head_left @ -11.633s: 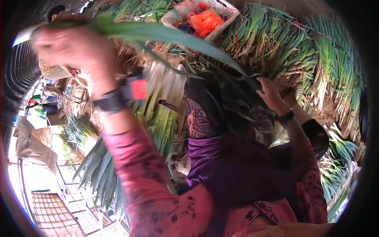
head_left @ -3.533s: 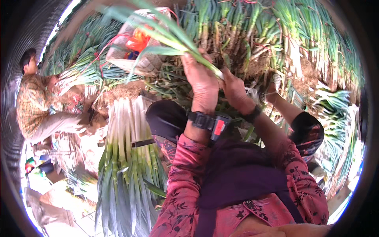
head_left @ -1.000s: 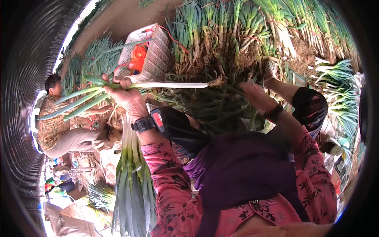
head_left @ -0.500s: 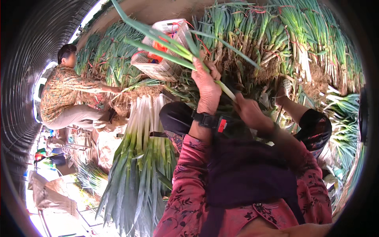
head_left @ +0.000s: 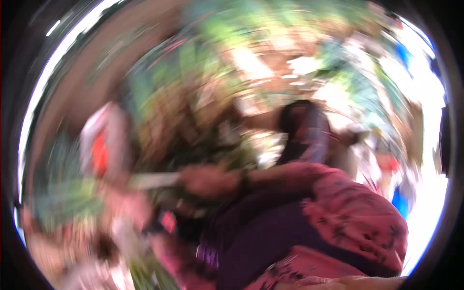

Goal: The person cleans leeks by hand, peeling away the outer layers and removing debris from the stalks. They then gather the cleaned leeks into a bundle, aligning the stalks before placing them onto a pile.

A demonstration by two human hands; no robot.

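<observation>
The whole head view is smeared by motion. A long green onion [head_left: 155,180] lies nearly level across the left half, its pale stalk toward the right and its green leaves blurring off to the left. My left hand [head_left: 128,207] closes round it near where white turns to green. At the pale root end, my right hand [head_left: 209,180] is closed on the stalk. Individual fingers are too blurred to make out on either hand.
A whitish basket [head_left: 107,140] with something orange in it stands beyond my left hand. Blurred piles of green onions [head_left: 188,101] spread past my hands. My bent knee [head_left: 303,128] rises at the right. Another person's blurred shape [head_left: 53,256] is at the lower left.
The view has swung round to the right, so basket and co-worker appear farther left and lower. Both hands still hold the green onion, which now lies nearly level in the picture.
</observation>
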